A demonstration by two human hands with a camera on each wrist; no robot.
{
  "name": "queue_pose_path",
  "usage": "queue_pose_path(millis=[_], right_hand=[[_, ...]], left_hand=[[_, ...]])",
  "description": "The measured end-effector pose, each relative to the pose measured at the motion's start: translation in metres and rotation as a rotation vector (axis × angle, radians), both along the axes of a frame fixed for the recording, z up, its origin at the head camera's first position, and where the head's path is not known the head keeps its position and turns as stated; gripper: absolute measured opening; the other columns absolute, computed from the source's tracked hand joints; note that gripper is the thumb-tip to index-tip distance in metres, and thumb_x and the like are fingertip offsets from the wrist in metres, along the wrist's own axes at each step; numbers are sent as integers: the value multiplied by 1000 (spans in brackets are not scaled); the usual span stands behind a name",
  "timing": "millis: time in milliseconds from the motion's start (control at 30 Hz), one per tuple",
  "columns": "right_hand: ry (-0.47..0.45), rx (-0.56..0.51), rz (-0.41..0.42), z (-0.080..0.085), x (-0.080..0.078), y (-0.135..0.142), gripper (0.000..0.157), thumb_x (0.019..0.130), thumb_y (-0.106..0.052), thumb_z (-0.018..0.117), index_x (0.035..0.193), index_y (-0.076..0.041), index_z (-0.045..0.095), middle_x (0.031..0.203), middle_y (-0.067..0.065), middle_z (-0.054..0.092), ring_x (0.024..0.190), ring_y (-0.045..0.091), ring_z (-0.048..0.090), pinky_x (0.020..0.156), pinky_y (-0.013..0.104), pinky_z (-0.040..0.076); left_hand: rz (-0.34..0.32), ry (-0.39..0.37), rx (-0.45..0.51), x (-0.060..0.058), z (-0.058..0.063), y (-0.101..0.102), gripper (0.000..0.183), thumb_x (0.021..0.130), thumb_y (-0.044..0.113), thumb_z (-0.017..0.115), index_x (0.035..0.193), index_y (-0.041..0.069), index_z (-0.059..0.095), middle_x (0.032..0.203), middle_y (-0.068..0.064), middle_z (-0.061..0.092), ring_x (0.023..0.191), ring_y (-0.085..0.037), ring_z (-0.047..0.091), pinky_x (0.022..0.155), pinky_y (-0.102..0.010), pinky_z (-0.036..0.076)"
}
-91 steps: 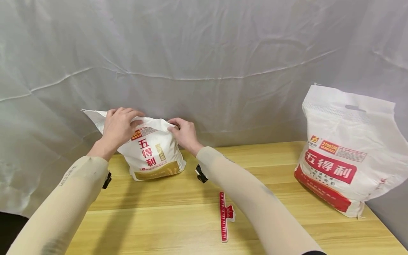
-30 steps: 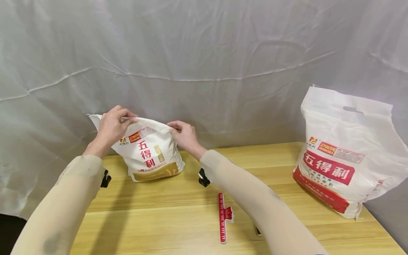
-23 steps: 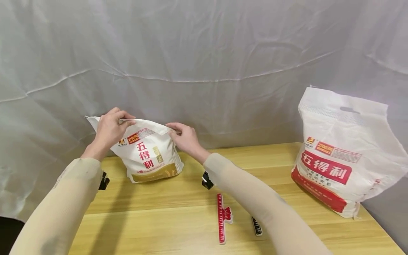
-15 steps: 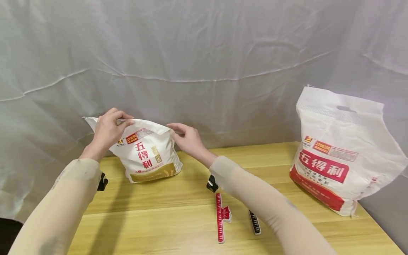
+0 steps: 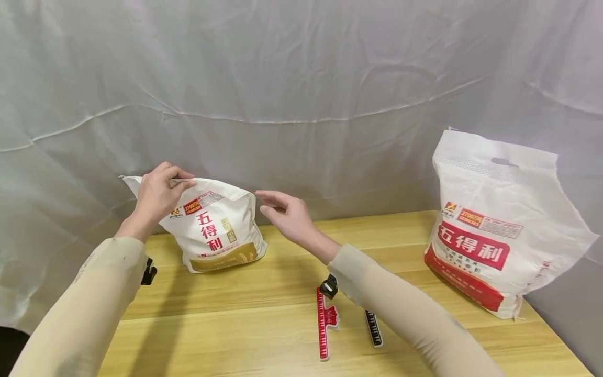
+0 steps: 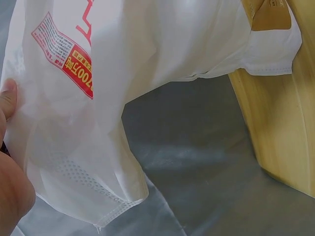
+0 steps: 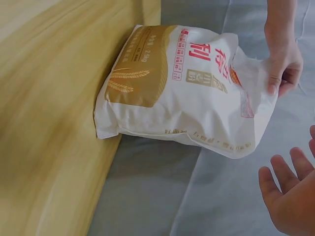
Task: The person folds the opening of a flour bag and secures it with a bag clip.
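Observation:
A small white flour bag (image 5: 212, 225) with red lettering and a gold base stands at the table's back left. My left hand (image 5: 160, 191) pinches its folded-over top edge between thumb and fingers. In the left wrist view, the perforated top corner of the bag (image 6: 108, 147) hangs free past that hand's thumb. My right hand (image 5: 289, 214) is just off the bag's upper right corner, fingers extended and holding nothing. The right wrist view shows the right hand's spread fingers (image 7: 293, 179) apart from the bag, and the left thumb (image 7: 274, 81) pressed on its top.
A red piano-key-patterned clip (image 5: 322, 324) lies on the wooden table (image 5: 245, 324), with a black one (image 5: 373, 329) to its right, partly near the right sleeve. A larger flour bag (image 5: 485, 220) with a handle slot stands at the right. Grey cloth (image 5: 301, 104) hangs behind.
The bag's top has been folded into a smooth, straight edge. My right hand has let go and moved right, away from the corner; the left hand keeps its pinch. The black clip has come into view.

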State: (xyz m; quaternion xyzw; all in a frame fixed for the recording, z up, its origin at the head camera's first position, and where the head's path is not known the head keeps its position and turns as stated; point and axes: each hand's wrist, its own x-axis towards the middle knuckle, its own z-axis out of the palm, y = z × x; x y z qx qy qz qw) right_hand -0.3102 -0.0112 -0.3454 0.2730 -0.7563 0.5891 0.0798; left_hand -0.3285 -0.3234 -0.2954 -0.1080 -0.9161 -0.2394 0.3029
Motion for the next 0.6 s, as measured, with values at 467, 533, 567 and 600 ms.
queue_pose_path(millis=[467,533,567,600], right_hand=[[-14,23,41,-17,28,39,38,101,-12,67,139,-11,67,137,8,68,123,25,66,106,44,51],[-12,46,44,-21,31,45,39,101,-13,68,139,-12,67,138,7,68,122,23,66,107,46,50],[-13,57,48,-23,32,48,39,101,-14,68,140,-11,67,138,7,68,123,22,66,108,48,50],[-12,65,53,-25,33,51,39,101,-14,68,140,-12,66,139,7,68,123,23,65,108,50,49]], left_hand=[[3,10,-7,3,0,2,12,94,10,78,101,0,76,94,-16,60,85,-37,58,87,-51,37],[2,11,-7,3,-1,1,12,94,10,78,101,1,76,94,-16,60,84,-36,58,88,-51,37],[1,12,-7,3,-1,1,12,94,11,78,101,1,76,94,-16,60,84,-36,57,90,-52,37],[1,16,-6,2,-2,1,12,94,11,78,101,1,77,94,-16,60,84,-36,57,88,-51,37]])
